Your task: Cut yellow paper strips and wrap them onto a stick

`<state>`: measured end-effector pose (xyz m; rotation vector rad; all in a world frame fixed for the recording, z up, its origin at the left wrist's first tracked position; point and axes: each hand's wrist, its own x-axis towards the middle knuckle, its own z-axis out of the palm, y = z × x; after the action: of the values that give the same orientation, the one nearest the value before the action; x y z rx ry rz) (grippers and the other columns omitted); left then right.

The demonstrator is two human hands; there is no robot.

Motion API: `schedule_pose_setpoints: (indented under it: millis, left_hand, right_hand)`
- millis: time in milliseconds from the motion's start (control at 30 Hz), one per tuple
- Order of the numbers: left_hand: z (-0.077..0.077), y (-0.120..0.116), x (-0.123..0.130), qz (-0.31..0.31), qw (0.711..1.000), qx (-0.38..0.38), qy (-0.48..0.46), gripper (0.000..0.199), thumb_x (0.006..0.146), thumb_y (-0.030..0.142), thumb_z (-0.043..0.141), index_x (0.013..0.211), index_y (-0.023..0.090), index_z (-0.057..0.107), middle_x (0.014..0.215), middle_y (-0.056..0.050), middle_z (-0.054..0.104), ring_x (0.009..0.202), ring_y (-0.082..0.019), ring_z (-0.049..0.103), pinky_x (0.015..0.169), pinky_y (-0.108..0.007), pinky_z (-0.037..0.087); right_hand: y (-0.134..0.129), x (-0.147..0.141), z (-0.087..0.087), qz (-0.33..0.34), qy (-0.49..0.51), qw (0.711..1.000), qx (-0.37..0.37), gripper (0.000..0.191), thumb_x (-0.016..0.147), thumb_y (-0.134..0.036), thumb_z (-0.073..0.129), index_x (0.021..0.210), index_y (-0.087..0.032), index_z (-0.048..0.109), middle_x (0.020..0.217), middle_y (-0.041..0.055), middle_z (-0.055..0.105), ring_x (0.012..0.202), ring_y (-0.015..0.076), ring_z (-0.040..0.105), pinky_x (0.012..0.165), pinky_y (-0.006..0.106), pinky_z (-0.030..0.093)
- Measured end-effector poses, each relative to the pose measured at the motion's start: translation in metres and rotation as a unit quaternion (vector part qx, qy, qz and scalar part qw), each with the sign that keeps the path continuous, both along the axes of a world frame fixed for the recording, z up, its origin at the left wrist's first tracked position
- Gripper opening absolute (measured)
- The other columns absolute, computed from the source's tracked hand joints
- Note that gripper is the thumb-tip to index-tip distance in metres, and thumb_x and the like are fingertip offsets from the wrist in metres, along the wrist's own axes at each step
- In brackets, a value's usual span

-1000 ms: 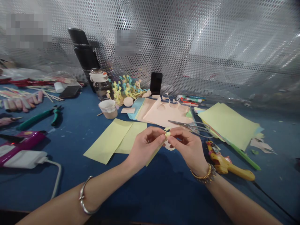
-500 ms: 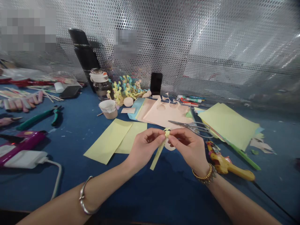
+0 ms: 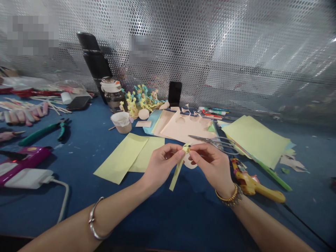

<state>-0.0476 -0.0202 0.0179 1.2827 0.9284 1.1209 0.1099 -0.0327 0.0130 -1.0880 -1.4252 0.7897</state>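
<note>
A narrow yellow paper strip (image 3: 176, 175) is pinched between my two hands, its upper end folded into a small knot and its long tail hanging down toward me. My left hand (image 3: 164, 162) grips the folded part with thumb and forefinger. On the other side, my right hand (image 3: 211, 162) pinches the same fold with its fingertips. Behind the fingers lies a pale cut paper piece (image 3: 190, 163) with holes, partly hidden. Scissors (image 3: 210, 140) rest on pink paper sheets (image 3: 174, 127) just beyond my right hand.
Yellow sheets (image 3: 120, 157) lie left of my hands, more yellow paper (image 3: 258, 138) to the right. A yellow glue gun (image 3: 258, 189) with a cord sits by my right wrist. Further back stand a small cup (image 3: 122, 123), paper stars (image 3: 141, 99) and a phone (image 3: 175, 93). Green pliers (image 3: 42, 133) lie left.
The strip's tail has swung slightly to the right, and the folded end has turned a little between my fingertips. Both hands stay in nearly the same place.
</note>
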Motion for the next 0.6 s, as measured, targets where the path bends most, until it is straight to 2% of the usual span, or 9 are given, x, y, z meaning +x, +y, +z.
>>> schedule_pose_setpoints:
  millis: [233, 433, 600]
  left_hand:
    - [0.0040, -0.0013, 0.0022, 0.006, 0.999, -0.037, -0.002, 0.023, 0.078, 0.037, 0.066, 0.084, 0.015, 0.064, 0.065, 0.001, 0.061, 0.062, -0.011, 0.060, 0.059, -0.020, 0.046]
    - [0.0034, -0.0010, 0.0021, 0.008, 1.000, -0.009, -0.007, 0.017, 0.075, 0.031, 0.069, 0.080, 0.015, 0.065, 0.067, 0.001, 0.062, 0.062, -0.010, 0.059, 0.062, -0.021, 0.048]
    - [-0.0036, 0.0009, 0.0005, 0.008, 1.000, 0.012, 0.001, 0.017, 0.079, 0.032, 0.066, 0.081, 0.015, 0.068, 0.071, -0.001, 0.064, 0.064, -0.010, 0.059, 0.063, -0.021, 0.048]
  right_hand:
    - [0.0000, 0.0000, 0.0014, -0.007, -0.045, 0.999, 0.023, 0.005, 0.078, -0.022, 0.067, 0.082, -0.020, 0.069, 0.081, 0.0005, 0.067, 0.060, 0.0106, 0.064, 0.055, 0.023, 0.054]
    - [0.0001, 0.0002, 0.0005, -0.006, -0.057, 0.998, 0.029, 0.005, 0.078, -0.021, 0.067, 0.083, -0.021, 0.069, 0.082, 0.0004, 0.067, 0.063, 0.0107, 0.063, 0.056, 0.022, 0.054]
    - [-0.0010, -0.0002, 0.0010, -0.008, -0.057, 0.998, 0.026, 0.005, 0.080, -0.022, 0.065, 0.084, -0.021, 0.068, 0.082, 0.0001, 0.067, 0.062, 0.0099, 0.063, 0.056, 0.021, 0.054]
